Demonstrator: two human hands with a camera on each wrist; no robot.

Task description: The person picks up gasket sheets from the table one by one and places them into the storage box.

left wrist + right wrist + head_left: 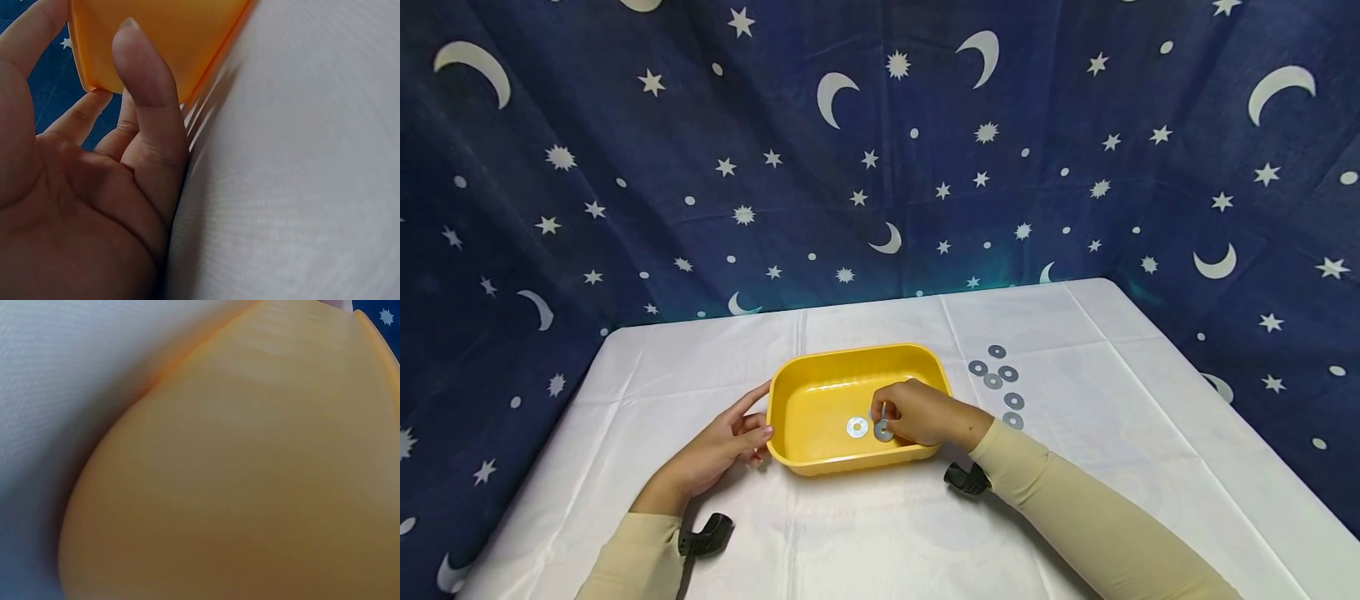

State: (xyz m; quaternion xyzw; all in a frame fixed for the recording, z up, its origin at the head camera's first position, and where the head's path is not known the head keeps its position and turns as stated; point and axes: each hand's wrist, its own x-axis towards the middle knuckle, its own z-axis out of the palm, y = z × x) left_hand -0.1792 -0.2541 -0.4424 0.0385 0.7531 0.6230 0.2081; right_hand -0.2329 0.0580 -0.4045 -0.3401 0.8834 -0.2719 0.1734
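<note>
A shallow yellow tray (820, 361) with rounded corners lies in front of me on the white cloth. At its left end my left hand (715, 450) rests against the outside, thumb at the rim and forefinger toward the far corner; the left wrist view shows other fingers bent beside the wall. My right hand (917, 412) reaches over the tray's right side and pinches a metal washer (883, 430) low inside it. Left of those fingertips, another washer (857, 427) lies flat on the tray floor. The right wrist view shows only the tray's outer wall (237, 462) close up, with the hand hidden.
Several grey washers (1014, 402) lie loosely scattered on the cloth to the right of the tray, two of them overlapping. A dark blue curtain (775, 233) with moons and stars hangs behind the table (655, 358). Black wrist mounts (967, 479) sit below both wrists.
</note>
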